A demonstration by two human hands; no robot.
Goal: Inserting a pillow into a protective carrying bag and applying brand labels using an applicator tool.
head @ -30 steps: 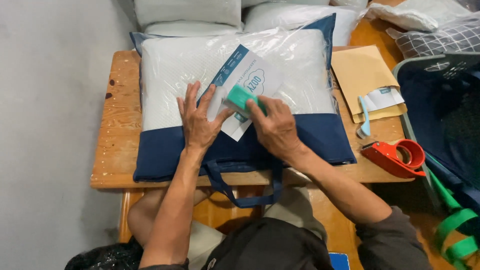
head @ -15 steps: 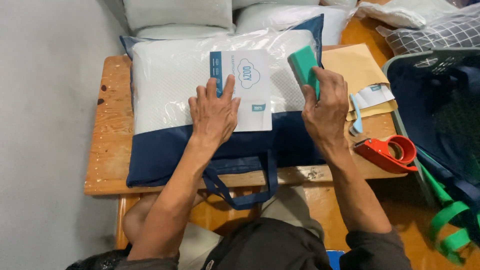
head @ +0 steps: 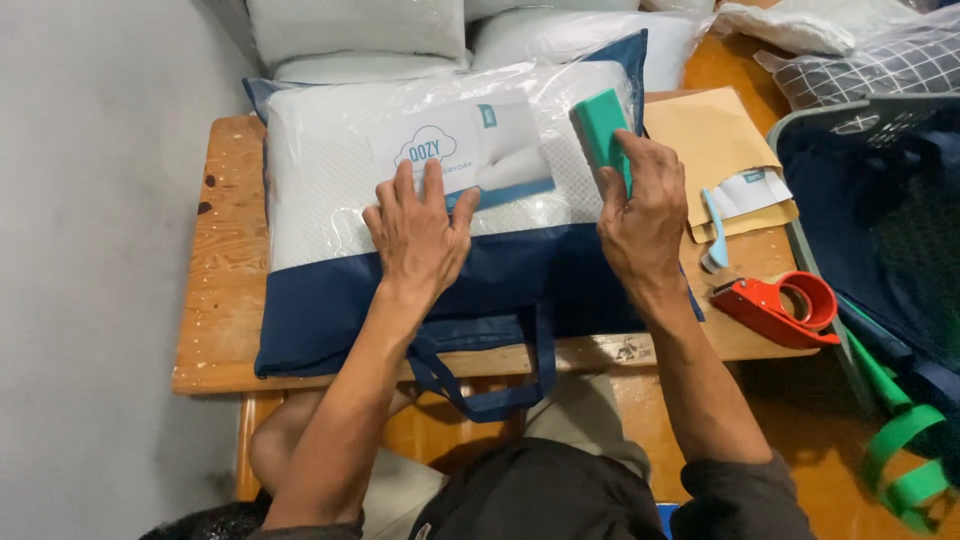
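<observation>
Printed card (head: 462, 155) lies under the left hand's fingertips on the bagged pillow (head: 330, 170) | left hand (head: 418, 232) flat, fingers spread | right hand (head: 643, 215) grips green block (head: 601, 130) | red tape dispenser (head: 780, 305) right of it

Sleeves: your dark grey sleeves are pushed up past the elbows.
Forearms: bare.
Hands: your left hand (head: 418, 232) and right hand (head: 640, 222) wear no gloves.
Trousers: light khaki.

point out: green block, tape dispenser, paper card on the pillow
green block (head: 601, 128): head view, its top face above the right hand.
tape dispenser (head: 775, 303): head view, red body.
paper card (head: 450, 150): head view, white middle.
</observation>
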